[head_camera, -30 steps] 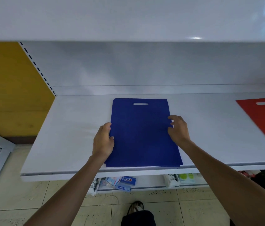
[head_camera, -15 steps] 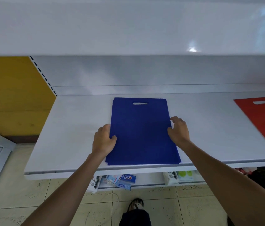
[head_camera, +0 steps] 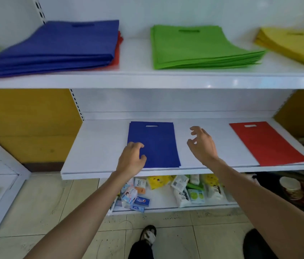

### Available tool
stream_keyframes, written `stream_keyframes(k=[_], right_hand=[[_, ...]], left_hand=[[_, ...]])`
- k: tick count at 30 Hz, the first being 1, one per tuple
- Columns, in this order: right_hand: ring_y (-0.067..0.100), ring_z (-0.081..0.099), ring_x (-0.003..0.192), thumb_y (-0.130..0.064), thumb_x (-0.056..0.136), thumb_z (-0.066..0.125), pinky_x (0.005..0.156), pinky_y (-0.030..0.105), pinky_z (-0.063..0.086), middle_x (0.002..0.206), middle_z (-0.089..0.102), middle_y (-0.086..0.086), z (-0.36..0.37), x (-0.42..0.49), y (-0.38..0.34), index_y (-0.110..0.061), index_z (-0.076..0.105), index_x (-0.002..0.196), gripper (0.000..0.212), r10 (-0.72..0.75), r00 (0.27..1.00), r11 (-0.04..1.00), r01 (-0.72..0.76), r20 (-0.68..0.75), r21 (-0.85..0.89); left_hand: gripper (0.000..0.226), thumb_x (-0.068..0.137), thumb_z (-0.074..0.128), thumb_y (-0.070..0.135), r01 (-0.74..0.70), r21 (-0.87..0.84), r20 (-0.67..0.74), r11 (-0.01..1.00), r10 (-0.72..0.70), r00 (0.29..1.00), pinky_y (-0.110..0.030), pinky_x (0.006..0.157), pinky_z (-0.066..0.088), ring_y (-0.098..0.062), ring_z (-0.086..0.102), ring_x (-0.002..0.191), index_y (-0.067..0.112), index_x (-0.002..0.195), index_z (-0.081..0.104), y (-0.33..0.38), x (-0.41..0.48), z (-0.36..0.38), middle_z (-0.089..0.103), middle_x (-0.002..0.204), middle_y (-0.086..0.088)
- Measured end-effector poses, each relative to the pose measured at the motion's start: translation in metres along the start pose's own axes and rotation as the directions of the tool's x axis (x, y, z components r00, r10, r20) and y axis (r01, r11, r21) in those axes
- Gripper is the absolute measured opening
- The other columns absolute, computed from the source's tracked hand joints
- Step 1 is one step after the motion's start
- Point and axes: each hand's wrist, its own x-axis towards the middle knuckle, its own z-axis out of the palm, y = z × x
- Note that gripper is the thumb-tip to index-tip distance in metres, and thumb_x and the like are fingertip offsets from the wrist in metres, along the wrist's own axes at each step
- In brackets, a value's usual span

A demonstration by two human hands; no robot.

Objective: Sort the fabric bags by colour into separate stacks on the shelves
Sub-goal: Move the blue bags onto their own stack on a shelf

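Blue bag lay flat on the middle shelf, handle slot toward the back wall. My left hand sat over its lower left edge, fingers loosely curled and gripping nothing; I could not tell if they touched the cloth. My right hand hung above bare shelf between the blue bag and the red bag, fingers apart, half bent, empty. Upper shelf: blue stack with red showing beneath, green stack, yellow stack.
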Motion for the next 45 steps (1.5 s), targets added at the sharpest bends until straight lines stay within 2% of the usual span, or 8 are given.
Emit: stream_keyframes(k=[8, 15, 20, 30, 33, 37, 41, 45], right_hand=[[0.017, 0.059, 0.09, -0.017, 0.088, 0.056, 0.068, 0.026, 0.042, 0.116, 0.059, 0.004, -0.115, -0.033, -0.049, -0.014, 0.051, 0.124, 0.036, -0.109, 0.973, 0.994, 0.11, -0.204, -0.009], [0.024, 0.061, 0.084, -0.025, 0.089, 0.057, 0.072, 0.035, 0.047, 0.097, 0.067, 0.003, -0.154, -0.003, -0.123, -0.011, 0.058, 0.113, 0.028, -0.202, 0.879, 0.974, 0.226, -0.431, 0.005], [0.026, 0.061, 0.083, -0.027, 0.09, 0.056, 0.069, 0.032, 0.043, 0.099, 0.066, 0.003, -0.133, 0.038, -0.19, -0.011, 0.055, 0.117, 0.032, -0.296, 0.863, 0.947, 0.323, -0.41, -0.004], [0.029, 0.06, 0.091, -0.028, 0.093, 0.05, 0.074, 0.036, 0.046, 0.105, 0.063, 0.007, -0.042, 0.133, -0.314, -0.01, 0.054, 0.115, 0.029, -0.415, 0.86, 0.902, 0.431, -0.297, -0.015], [0.034, 0.057, 0.103, -0.028, 0.092, 0.051, 0.085, 0.04, 0.044, 0.113, 0.059, 0.014, -0.015, 0.167, -0.334, -0.006, 0.054, 0.115, 0.032, -0.348, 0.915, 0.937, 0.347, -0.203, -0.046], [0.036, 0.045, 0.119, -0.027, 0.093, 0.047, 0.094, 0.04, 0.04, 0.126, 0.048, 0.02, 0.011, 0.196, -0.344, 0.0, 0.047, 0.121, 0.039, -0.057, 0.99, 0.993, 0.043, -0.13, -0.106], [0.038, 0.045, 0.116, -0.025, 0.092, 0.045, 0.093, 0.04, 0.039, 0.126, 0.047, 0.022, 0.023, 0.204, -0.331, 0.005, 0.047, 0.12, 0.04, 0.135, 0.97, 0.99, -0.14, -0.2, -0.009], [0.037, 0.048, 0.112, -0.025, 0.092, 0.043, 0.09, 0.039, 0.041, 0.123, 0.05, 0.02, 0.026, 0.207, -0.329, 0.004, 0.049, 0.117, 0.038, 0.178, 0.963, 0.983, -0.183, -0.202, -0.008]], left_hand=[[0.035, 0.093, 0.049, 0.016, -0.26, 0.009, -0.08, 0.965, 0.26, 0.962, -0.028, 0.095, 0.042, -0.016, 0.045, 0.117, 0.014, 0.128, 0.049, 0.091, -0.033, -0.07, 0.044, 0.129, -0.002], [0.024, 0.088, 0.052, 0.012, -0.421, 0.057, -0.331, 0.905, 0.415, 0.848, -0.025, 0.075, 0.04, -0.014, 0.056, 0.089, 0.014, 0.11, 0.06, 0.12, -0.018, -0.162, 0.054, 0.11, 0.001], [0.02, 0.088, 0.054, 0.011, -0.365, 0.092, -0.477, 0.926, 0.363, 0.8, -0.028, 0.078, 0.044, -0.017, 0.058, 0.085, 0.011, 0.107, 0.062, 0.079, 0.007, -0.237, 0.057, 0.106, -0.003], [0.022, 0.093, 0.05, 0.017, -0.075, 0.068, -0.601, 0.995, 0.101, 0.793, -0.029, 0.082, 0.045, -0.014, 0.054, 0.086, 0.011, 0.111, 0.059, -0.072, 0.07, -0.346, 0.056, 0.112, -0.005], [0.026, 0.092, 0.053, 0.023, 0.001, 0.111, -0.561, 0.994, 0.062, 0.826, -0.032, 0.089, 0.042, -0.023, 0.054, 0.1, 0.01, 0.114, 0.059, -0.099, 0.106, -0.358, 0.056, 0.115, -0.01], [0.049, 0.088, 0.055, 0.042, 0.172, 0.049, -0.386, 0.984, -0.14, 0.912, -0.034, 0.097, 0.039, -0.026, 0.049, 0.118, 0.009, 0.125, 0.053, -0.113, 0.147, -0.355, 0.055, 0.126, -0.01], [0.051, 0.083, 0.065, 0.04, 0.117, -0.103, -0.431, 0.988, -0.151, 0.89, -0.03, 0.094, 0.042, -0.021, 0.054, 0.116, 0.009, 0.123, 0.057, -0.123, 0.161, -0.352, 0.058, 0.126, -0.005], [0.047, 0.084, 0.065, 0.037, 0.1, -0.134, -0.451, 0.986, -0.15, 0.88, -0.03, 0.097, 0.042, -0.019, 0.055, 0.116, 0.007, 0.12, 0.06, -0.127, 0.164, -0.348, 0.06, 0.125, -0.006]])
